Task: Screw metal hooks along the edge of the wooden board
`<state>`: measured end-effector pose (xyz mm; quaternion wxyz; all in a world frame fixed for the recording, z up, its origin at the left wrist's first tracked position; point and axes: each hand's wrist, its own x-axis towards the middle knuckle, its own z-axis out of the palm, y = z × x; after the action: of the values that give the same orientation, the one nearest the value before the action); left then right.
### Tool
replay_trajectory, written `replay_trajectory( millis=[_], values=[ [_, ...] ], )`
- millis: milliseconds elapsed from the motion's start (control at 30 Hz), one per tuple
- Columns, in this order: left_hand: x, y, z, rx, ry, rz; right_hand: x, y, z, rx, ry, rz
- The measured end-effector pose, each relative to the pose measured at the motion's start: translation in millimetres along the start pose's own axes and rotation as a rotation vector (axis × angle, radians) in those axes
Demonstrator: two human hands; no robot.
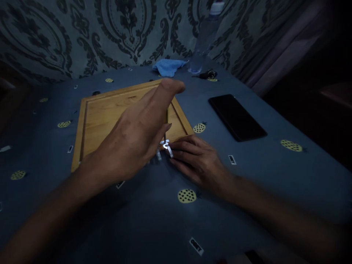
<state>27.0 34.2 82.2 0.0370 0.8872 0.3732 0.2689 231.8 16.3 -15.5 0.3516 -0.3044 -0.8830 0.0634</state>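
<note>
While the left hand (137, 128) is closed round a screwdriver (165, 137), a presumably stiff metal bracket (165, 145) is edge-pinched by right fingertips (176, 145).

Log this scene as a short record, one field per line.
Left hand: curled around a slim upright tool, grip mostly hidden
Right hand: fingertips at a shiny metal piece
Wooden board: flat, partly behind the left hand
Black phone: lying right of the board
Far side: blue cloth, clear bottle standing
Table cover: blue, pineapple print
Light: dim
</note>
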Motion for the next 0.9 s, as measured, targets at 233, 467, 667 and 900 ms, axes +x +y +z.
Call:
replay_trajectory(
  millis=[233, 467, 667, 900],
  values=[
    [0.6, -2.1, 5.5, -0.019, -0.002, 0.081, 0.8, -0.7, -0.5, 0.014, -0.018, 0.022],
    [-1.3, -6.7, 8.0, -0.048, -0.005, 0.055, 0.3, 0.2, 0.6, 0.002, -0.007, 0.017],
    [-0.7, -1.9, 3.5, -0.113, -0.042, 0.042, -0.5, 0.4, 0.5, -0.014, -0.021, 0.020],
    [3.5, 1.6, -5.4, -0.066, 0.027, -0.006, -0.6, 1.1, 0.9, 0.009, -0.005, 0.023]
  ],
)
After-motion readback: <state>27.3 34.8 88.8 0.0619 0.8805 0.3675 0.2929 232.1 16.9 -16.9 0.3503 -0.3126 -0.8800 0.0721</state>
